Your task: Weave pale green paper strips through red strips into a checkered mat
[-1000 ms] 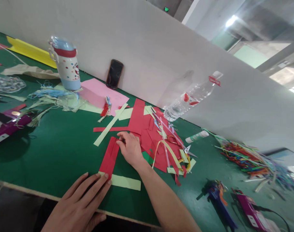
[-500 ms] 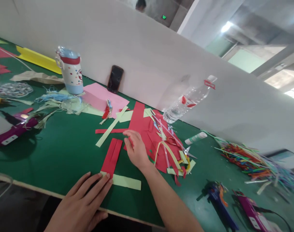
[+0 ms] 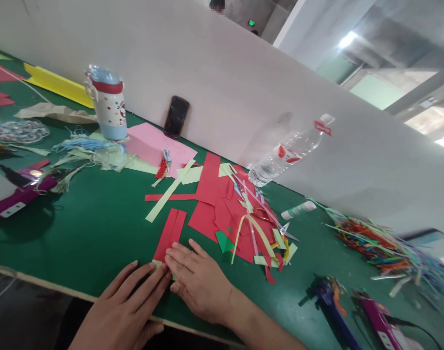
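Observation:
A folded red paper strip (image 3: pixel 171 230) lies on the green table near its front edge. Its lower end sits over a pale green paper strip (image 3: pixel 157 263), which is now mostly covered by my hands. My left hand (image 3: pixel 129 296) lies with fingers stretched out, the fingertips pressing on the lower end of the red strip and the green one. From the right, my right hand (image 3: pixel 194 277) rests flat over the green strip, its fingertips touching the red strip beside my left fingers. Both palms hide what lies beneath them.
Red paper sheets (image 3: pixel 207 221) and cut scraps lie beyond my right hand, with scissors (image 3: pixel 285 230) among them. Behind stand a water bottle (image 3: pixel 280 155), a phone (image 3: pixel 176 116) and a flask (image 3: pixel 111 109). Glue guns (image 3: pixel 334 306) lie right; a glue stick (image 3: pixel 298 210) lies farther back.
My right hand has come down and toward me from above the red sheets onto the green strip, next to my left hand. The left hand has stayed in place.

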The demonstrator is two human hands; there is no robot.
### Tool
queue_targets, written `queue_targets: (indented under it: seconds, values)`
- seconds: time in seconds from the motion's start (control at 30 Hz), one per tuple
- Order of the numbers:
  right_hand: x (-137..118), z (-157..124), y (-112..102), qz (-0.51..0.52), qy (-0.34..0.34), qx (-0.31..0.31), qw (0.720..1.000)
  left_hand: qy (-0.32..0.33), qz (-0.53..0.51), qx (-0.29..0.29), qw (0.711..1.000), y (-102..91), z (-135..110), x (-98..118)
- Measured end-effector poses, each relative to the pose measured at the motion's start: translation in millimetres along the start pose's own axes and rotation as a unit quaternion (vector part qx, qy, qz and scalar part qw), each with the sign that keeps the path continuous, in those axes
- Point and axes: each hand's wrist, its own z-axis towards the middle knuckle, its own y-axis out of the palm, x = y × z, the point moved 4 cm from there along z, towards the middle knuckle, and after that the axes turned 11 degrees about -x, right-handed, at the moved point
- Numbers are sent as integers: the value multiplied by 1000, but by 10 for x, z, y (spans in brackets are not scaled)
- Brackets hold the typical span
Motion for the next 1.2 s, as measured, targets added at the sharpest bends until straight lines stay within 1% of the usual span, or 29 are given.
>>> queue_targets:
  seconds: [0.07, 0.1, 0.27, 0.3, 0.4, 0.47, 0.6, 0.73, 0.87, 0.93, 1.03, 1.1, 1.2]
  values:
    - [60, 39, -20, 2, 1, 7, 1000, 23, 25, -10, 999, 2, -3, 11]
    - [85, 54, -27, 3, 1, 11, 1000, 19, 23, -9, 1000, 3, -4, 13]
    - [178, 94, -15, 14, -7, 37, 999, -47, -43, 9, 998, 27, 0, 22]
    - [189, 96, -8, 19, -10, 45, 999, -45, -39, 9, 998, 26, 1, 24]
    - [209, 91, 10, 33, -14, 61, 998, 0, 7, -10, 1000, 15, 2, 26]
    - [212, 85, 20, 39, -13, 60, 997, 21, 32, -20, 999, -1, -6, 11]
    - [213, 73, 40, 36, -16, 60, 997, 13, 47, -20, 999, -41, -25, -39]
    - [231, 70, 69, 45, -24, 76, 996, 43, 67, -34, 996, -87, -74, -108]
    - [242, 69, 88, 54, -31, 88, 994, 30, 75, -34, 996, -167, -121, -210]
    - [244, 69, 90, 54, -31, 89, 994, 39, 77, -23, 996, -193, -105, -191]
    - [241, 71, 89, 50, -32, 87, 994, 75, 73, -10, 995, -184, -34, -91]
    - [237, 73, 89, 46, -33, 85, 995, 84, 78, -12, 993, -147, 14, -40]
    - [234, 75, 86, 39, -32, 86, 995, 86, 92, -27, 992, -73, 34, -26]
